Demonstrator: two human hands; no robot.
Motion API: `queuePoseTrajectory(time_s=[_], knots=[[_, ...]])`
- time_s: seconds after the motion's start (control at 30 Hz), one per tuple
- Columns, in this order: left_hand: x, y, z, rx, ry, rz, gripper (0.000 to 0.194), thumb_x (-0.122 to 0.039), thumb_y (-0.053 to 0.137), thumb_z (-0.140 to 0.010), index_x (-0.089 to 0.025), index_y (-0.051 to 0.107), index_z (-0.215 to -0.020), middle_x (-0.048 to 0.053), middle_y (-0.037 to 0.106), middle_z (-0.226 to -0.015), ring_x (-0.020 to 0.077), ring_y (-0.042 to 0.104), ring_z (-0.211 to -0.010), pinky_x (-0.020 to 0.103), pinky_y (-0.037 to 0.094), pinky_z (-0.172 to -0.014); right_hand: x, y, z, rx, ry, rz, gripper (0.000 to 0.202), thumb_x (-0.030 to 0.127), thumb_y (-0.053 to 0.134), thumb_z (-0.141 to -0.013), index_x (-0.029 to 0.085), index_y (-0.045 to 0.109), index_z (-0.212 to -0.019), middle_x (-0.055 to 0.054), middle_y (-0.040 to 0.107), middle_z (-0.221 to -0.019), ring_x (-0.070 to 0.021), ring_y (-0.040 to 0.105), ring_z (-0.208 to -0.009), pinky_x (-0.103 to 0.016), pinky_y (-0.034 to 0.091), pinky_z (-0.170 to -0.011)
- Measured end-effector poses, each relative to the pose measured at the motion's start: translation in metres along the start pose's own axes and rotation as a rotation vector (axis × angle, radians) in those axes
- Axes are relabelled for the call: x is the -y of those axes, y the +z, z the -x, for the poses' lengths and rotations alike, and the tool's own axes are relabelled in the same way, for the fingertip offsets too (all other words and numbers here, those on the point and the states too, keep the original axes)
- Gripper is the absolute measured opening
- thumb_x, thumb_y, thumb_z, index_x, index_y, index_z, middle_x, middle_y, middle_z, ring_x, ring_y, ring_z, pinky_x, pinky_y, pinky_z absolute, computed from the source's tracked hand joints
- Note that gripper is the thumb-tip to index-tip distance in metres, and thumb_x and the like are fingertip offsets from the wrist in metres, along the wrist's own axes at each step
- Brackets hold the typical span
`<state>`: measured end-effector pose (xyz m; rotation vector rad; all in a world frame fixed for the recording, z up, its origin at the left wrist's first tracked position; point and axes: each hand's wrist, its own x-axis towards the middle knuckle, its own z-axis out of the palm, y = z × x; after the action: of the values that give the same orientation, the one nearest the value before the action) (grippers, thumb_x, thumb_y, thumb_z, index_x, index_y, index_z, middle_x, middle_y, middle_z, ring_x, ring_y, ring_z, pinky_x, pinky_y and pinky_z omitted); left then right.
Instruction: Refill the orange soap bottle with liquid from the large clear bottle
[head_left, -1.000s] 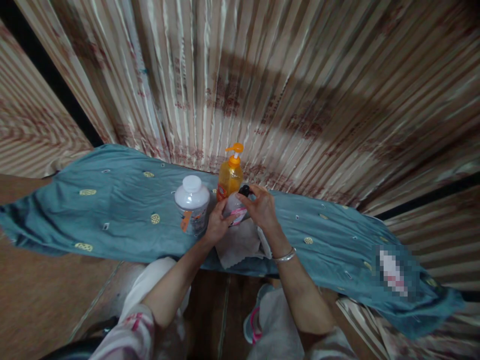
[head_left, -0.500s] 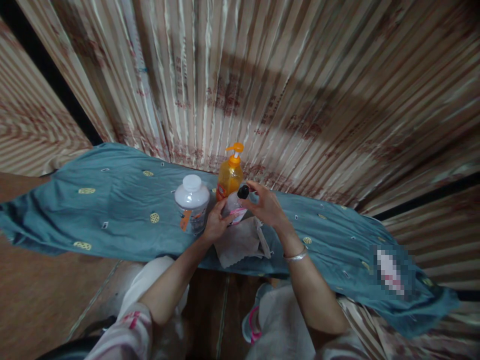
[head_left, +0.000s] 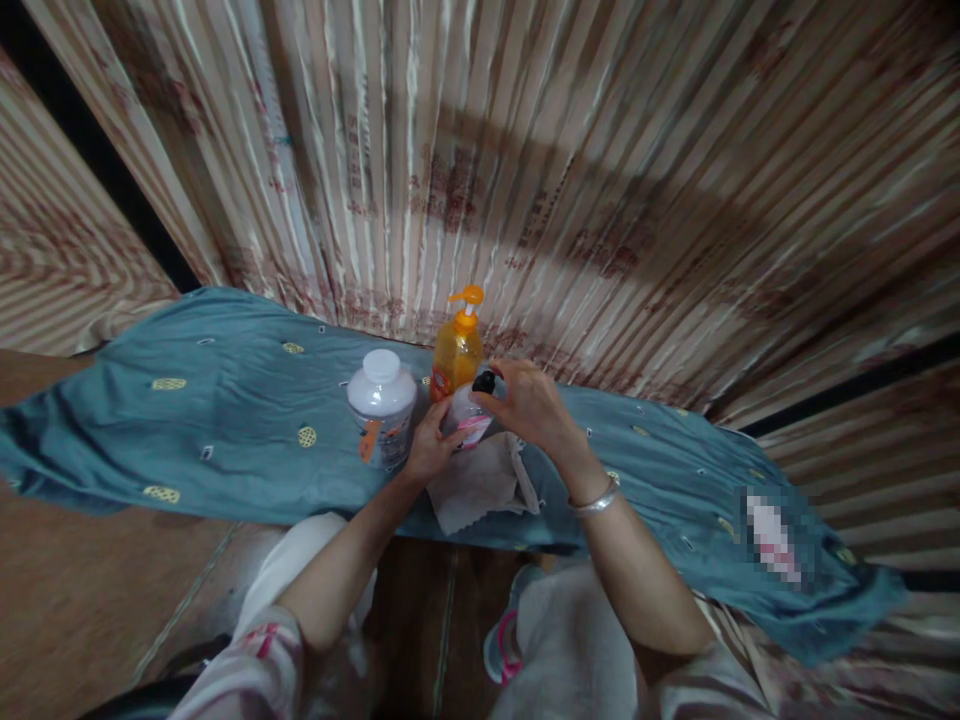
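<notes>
A clear bottle with a pink label [head_left: 472,424] and a black top [head_left: 484,382] stands between my hands. My left hand [head_left: 433,445] is closed round the bottle's left side. The thumb and fingers of my right hand [head_left: 531,402] grip the black top from the right. Just behind stands an orange pump bottle [head_left: 457,352], its lower part partly hidden by the clear bottle. Left of my left hand is a large white-capped jar [head_left: 382,405] with an orange tag. A crumpled pale cloth [head_left: 480,487] lies in front of the clear bottle.
A blue-green cloth with yellow patterns [head_left: 247,420] covers the long, narrow table. A pleated striped curtain [head_left: 465,150] hangs right behind it. A pixelated pale item [head_left: 774,535] lies at the right end. My legs are close to the table's front edge.
My right hand has closed its fingers more tightly on the black top and turned a little, its wrist shifting right. My left hand stays on the bottle.
</notes>
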<state>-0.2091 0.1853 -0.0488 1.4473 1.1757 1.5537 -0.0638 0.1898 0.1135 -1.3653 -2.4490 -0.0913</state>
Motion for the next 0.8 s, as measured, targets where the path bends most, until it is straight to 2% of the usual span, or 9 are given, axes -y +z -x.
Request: queuePoseTrajectory(time_s=[0.07, 0.13, 0.27, 0.33, 0.4, 0.5, 0.6, 0.8], knots=[[0.001, 0.001, 0.000, -0.006, 0.002, -0.003, 0.055, -0.033, 0.078, -0.069, -0.019, 0.060, -0.119, 0.010, 0.063, -0.118, 0.0266, 0.058, -0.112, 0.042, 0.043, -0.102, 0.005, -0.001, -0.002, -0.007, 0.049, 0.052, 0.042, 0.050, 0.050, -0.088, 0.012, 0.064, -0.098, -0.017, 0.069, -0.096, -0.0274, 0.060, -0.096, -0.038, 0.043, -0.083], [0.002, 0.001, 0.000, -0.005, -0.008, 0.002, 0.055, -0.033, 0.078, -0.068, -0.020, 0.060, -0.119, 0.009, 0.063, -0.117, 0.0258, 0.058, -0.111, 0.041, 0.043, -0.102, 0.010, -0.003, -0.005, 0.005, 0.058, 0.087, 0.042, 0.050, 0.047, -0.089, 0.012, 0.064, -0.091, -0.019, 0.069, -0.090, -0.0283, 0.061, -0.091, -0.039, 0.043, -0.079], [0.002, 0.001, 0.001, -0.003, -0.011, 0.011, 0.054, -0.032, 0.076, -0.071, -0.021, 0.059, -0.121, 0.009, 0.062, -0.118, 0.0258, 0.058, -0.111, 0.042, 0.043, -0.101, 0.010, -0.011, -0.010, 0.072, -0.044, 0.093, 0.026, 0.031, 0.053, -0.088, 0.014, 0.063, -0.104, -0.013, 0.069, -0.100, -0.0224, 0.061, -0.096, -0.032, 0.043, -0.082], [0.003, 0.001, 0.001, 0.003, 0.011, -0.003, 0.053, -0.032, 0.074, -0.073, -0.021, 0.058, -0.122, 0.010, 0.062, -0.119, 0.0260, 0.058, -0.112, 0.043, 0.043, -0.101, 0.009, -0.013, -0.011, 0.100, -0.099, 0.090, 0.033, 0.026, 0.055, -0.086, 0.017, 0.058, -0.117, -0.009, 0.068, -0.110, -0.0193, 0.059, -0.104, -0.030, 0.041, -0.086], [0.003, 0.001, 0.000, 0.012, 0.028, -0.020, 0.052, -0.033, 0.074, -0.073, -0.021, 0.059, -0.122, 0.010, 0.062, -0.119, 0.0263, 0.058, -0.113, 0.043, 0.043, -0.102, 0.009, -0.012, -0.011, 0.106, -0.101, 0.109, 0.038, 0.031, 0.055, -0.086, 0.016, 0.055, -0.121, -0.010, 0.066, -0.114, -0.0207, 0.057, -0.109, -0.031, 0.041, -0.088], [0.003, 0.001, 0.000, 0.013, 0.026, -0.038, 0.053, -0.035, 0.074, -0.073, -0.020, 0.059, -0.121, 0.009, 0.063, -0.118, 0.0268, 0.058, -0.112, 0.043, 0.043, -0.102, 0.012, -0.006, -0.011, 0.103, -0.013, 0.172, 0.038, 0.043, 0.048, -0.090, 0.011, 0.061, -0.107, -0.018, 0.068, -0.098, -0.0270, 0.060, -0.098, -0.038, 0.043, -0.081], [0.004, 0.000, 0.000, 0.018, 0.015, -0.049, 0.054, -0.037, 0.074, -0.073, -0.020, 0.058, -0.122, 0.009, 0.063, -0.120, 0.0263, 0.057, -0.114, 0.042, 0.042, -0.103, 0.014, -0.001, -0.011, 0.119, 0.024, 0.213, 0.038, 0.043, 0.041, -0.092, 0.012, 0.063, -0.097, -0.019, 0.067, -0.089, -0.0280, 0.061, -0.089, -0.038, 0.043, -0.075], [0.008, 0.001, -0.002, 0.027, 0.006, -0.038, 0.057, -0.034, 0.075, -0.072, -0.021, 0.058, -0.124, 0.009, 0.061, -0.124, 0.0267, 0.055, -0.117, 0.042, 0.040, -0.105, 0.017, -0.018, -0.013, 0.183, -0.121, 0.213, 0.021, 0.017, 0.044, -0.088, 0.016, 0.063, -0.097, -0.010, 0.069, -0.095, -0.0217, 0.059, -0.095, -0.032, 0.041, -0.083]])
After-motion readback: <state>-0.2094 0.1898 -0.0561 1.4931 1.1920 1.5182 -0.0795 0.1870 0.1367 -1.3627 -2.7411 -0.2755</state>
